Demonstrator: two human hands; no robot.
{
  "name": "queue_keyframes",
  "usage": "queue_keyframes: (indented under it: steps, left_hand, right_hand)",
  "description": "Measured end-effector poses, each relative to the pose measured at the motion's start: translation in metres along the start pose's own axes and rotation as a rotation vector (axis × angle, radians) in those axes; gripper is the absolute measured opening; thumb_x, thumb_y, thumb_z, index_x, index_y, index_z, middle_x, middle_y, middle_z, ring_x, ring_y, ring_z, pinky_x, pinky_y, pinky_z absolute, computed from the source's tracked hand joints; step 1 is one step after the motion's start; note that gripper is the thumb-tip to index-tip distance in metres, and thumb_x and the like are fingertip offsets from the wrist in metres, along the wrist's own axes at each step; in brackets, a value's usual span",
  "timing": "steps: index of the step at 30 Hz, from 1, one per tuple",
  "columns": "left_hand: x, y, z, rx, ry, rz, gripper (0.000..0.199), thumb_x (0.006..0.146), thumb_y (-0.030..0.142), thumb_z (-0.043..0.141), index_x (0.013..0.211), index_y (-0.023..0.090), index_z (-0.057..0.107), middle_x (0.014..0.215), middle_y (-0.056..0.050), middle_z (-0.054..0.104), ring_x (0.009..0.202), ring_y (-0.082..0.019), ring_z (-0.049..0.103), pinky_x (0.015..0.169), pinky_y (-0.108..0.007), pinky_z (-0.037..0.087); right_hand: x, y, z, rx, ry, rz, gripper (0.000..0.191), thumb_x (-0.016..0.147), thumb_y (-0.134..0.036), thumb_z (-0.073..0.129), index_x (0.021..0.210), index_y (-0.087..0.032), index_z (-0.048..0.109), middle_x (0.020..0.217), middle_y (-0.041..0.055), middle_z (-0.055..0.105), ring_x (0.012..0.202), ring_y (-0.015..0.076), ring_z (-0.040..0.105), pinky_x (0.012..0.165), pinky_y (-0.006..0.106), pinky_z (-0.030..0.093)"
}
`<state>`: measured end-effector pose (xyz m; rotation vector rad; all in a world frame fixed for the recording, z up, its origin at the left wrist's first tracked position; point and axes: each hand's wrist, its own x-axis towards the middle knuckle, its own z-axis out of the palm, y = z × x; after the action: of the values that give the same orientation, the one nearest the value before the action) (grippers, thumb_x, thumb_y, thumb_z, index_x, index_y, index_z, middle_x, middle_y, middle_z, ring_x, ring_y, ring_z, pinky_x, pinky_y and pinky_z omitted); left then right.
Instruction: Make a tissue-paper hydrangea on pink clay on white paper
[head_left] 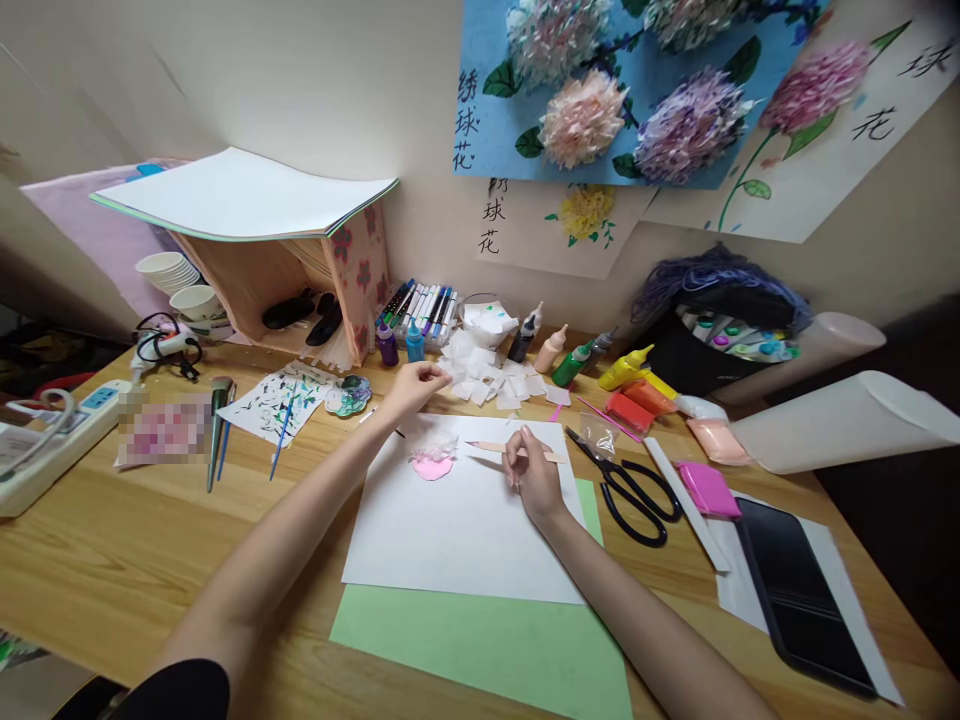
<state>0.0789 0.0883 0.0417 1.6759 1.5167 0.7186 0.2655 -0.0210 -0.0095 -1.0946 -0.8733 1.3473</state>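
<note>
Between the fingers of my right hand [531, 468] is a wooden pencil [491, 448], its tip pointing left over the white paper [457, 535]. My left hand [416, 388] is over the paper's top edge, its fingers pressed together beside the pile of small white paper squares [491, 378]; whatever they hold is too small to make out. Just below it on the paper lies a pink round piece [433, 468], its upper part covered by white tissue-like tufts [435, 442]. A green sheet [480, 640] shows from under the white paper.
Black scissors [637, 500] lie right of the paper, with a pink packet [707, 489] and a phone [802, 590] beyond. Paint bottles [571, 365] and markers [427, 310] line the back. Brushes [217, 430], a painted sheet [277, 400] and a power strip [67, 450] are left.
</note>
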Motion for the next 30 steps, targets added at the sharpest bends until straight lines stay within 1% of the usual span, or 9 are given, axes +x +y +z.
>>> queue_keyframes:
  steps: [2,4,6,7,10,13,17,23,30]
  left_hand:
    - [-0.024,0.004,-0.015,-0.075,-0.053,0.013,0.028,0.076,0.041,0.062,0.082,0.014,0.068,0.082,-0.004,0.069,0.073,-0.015,0.060,0.065,-0.023,0.043]
    - [-0.053,0.003,-0.027,-0.253,-0.206,0.024,0.031,0.073,0.044,0.066,0.079,0.015,0.069,0.080,-0.004,0.069,0.073,-0.015,0.059,0.064,-0.024,0.043]
    - [-0.079,-0.004,-0.032,-0.280,-0.313,-0.001,0.028,0.071,0.043,0.067,0.076,0.015,0.069,0.075,-0.004,0.067,0.071,-0.015,0.058,0.062,-0.024,0.041]
    - [-0.090,-0.010,-0.032,-0.244,-0.329,-0.020,0.028,0.071,0.043,0.067,0.073,0.015,0.069,0.069,-0.003,0.064,0.065,-0.014,0.055,0.057,-0.023,0.039]
    - [-0.111,-0.031,-0.022,-0.090,-0.231,-0.066,0.026,0.073,0.041,0.066,0.073,0.015,0.069,0.060,0.000,0.056,0.055,-0.011,0.046,0.050,-0.023,0.031]
    - [-0.116,-0.046,-0.010,0.075,-0.079,0.054,0.018,0.078,0.034,0.061,0.076,0.017,0.068,0.068,-0.001,0.058,0.064,-0.014,0.050,0.057,-0.025,0.035]
    - [-0.114,-0.049,-0.003,0.186,0.035,0.165,0.011,0.082,0.026,0.057,0.080,0.020,0.066,0.075,-0.002,0.060,0.073,-0.016,0.053,0.066,-0.027,0.039]
    - [-0.114,-0.042,0.000,0.219,0.090,0.199,0.010,0.083,0.026,0.057,0.080,0.021,0.064,0.077,-0.001,0.060,0.076,-0.016,0.054,0.069,-0.028,0.040]
    - [-0.113,-0.044,0.002,0.203,0.116,0.170,0.013,0.086,0.029,0.052,0.083,0.020,0.060,0.081,-0.002,0.062,0.076,-0.017,0.055,0.071,-0.030,0.042]
  right_hand:
    - [0.000,0.000,-0.001,0.005,0.003,-0.013,0.051,0.088,-0.055,0.042,0.052,-0.020,0.045,0.036,-0.0050,0.040,0.032,0.0073,0.034,0.035,0.021,0.023]
    - [-0.002,0.000,-0.001,0.000,0.012,-0.031,0.050,0.089,-0.053,0.042,0.052,-0.020,0.044,0.038,-0.0051,0.041,0.032,0.0076,0.034,0.036,0.022,0.026]
    - [-0.005,-0.001,0.001,-0.019,0.022,-0.052,0.050,0.090,-0.052,0.041,0.052,-0.020,0.044,0.040,-0.0048,0.042,0.033,0.0080,0.035,0.037,0.023,0.026]
    - [-0.007,-0.002,0.002,-0.034,0.020,-0.068,0.050,0.091,-0.051,0.040,0.052,-0.020,0.045,0.040,-0.0046,0.042,0.033,0.0083,0.035,0.038,0.023,0.026]
    - [-0.018,-0.005,0.007,-0.104,-0.042,-0.118,0.050,0.093,-0.048,0.037,0.052,-0.020,0.047,0.040,-0.0034,0.044,0.036,0.0096,0.038,0.042,0.025,0.028]
    - [-0.028,-0.007,0.015,-0.247,-0.188,-0.139,0.051,0.094,-0.048,0.035,0.054,-0.020,0.050,0.043,-0.0019,0.048,0.042,0.0112,0.043,0.047,0.026,0.033]
    - [-0.034,-0.007,0.024,-0.501,-0.361,-0.225,0.051,0.096,-0.045,0.030,0.057,-0.020,0.050,0.049,-0.0016,0.049,0.047,0.0119,0.045,0.053,0.027,0.037]
    - [-0.030,-0.003,0.032,-0.687,-0.504,-0.451,0.043,0.098,-0.033,0.026,0.062,-0.021,0.047,0.054,-0.0012,0.048,0.054,0.0129,0.047,0.060,0.027,0.038]
    - [-0.024,-0.002,0.040,-0.764,-0.493,-0.496,0.042,0.098,-0.034,0.028,0.063,-0.022,0.048,0.054,-0.0004,0.048,0.055,0.0143,0.046,0.061,0.028,0.037]
